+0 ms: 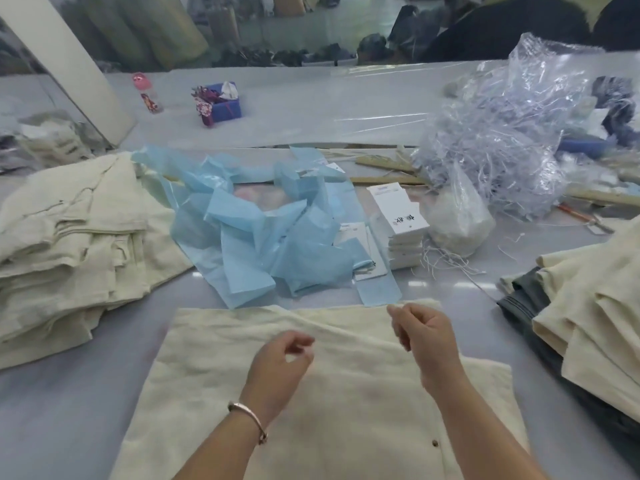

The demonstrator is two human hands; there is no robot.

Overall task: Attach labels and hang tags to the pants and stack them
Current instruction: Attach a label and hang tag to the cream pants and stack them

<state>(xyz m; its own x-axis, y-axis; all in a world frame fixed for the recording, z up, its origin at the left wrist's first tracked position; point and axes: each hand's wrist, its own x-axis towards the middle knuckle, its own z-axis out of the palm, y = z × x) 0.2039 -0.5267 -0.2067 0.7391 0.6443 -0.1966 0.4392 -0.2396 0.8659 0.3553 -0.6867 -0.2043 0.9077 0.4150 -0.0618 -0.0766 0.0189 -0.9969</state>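
Left stack: folded cream pants piled at the table's left edge, several layers deep.
Bottle: small, pink cap, standing far back on the table.
Blue box: far back, just right of the bottle, with patterned cloth and white paper sticking out.
Blue sheets: crumpled pale-blue plastic wrappers heaped mid-table, beyond the pants.
Pants: cream pair lying flat on the grey table at the near centre, under both hands; a small dark button shows near its lower right.
Left hand: over the pants, bracelet on the wrist; fingers curled with thumb and forefinger close together, nothing visible in them.
Right hand: over the top edge of the pants; fingers curled in, whether they pinch anything cannot be told.
Hang tags: white cards stacked beyond the pants, right of the blue sheets.
Tag strings: tangled white loops in clear plastic, far right.
Right stack: cream pants over a dark pair, at the right edge.
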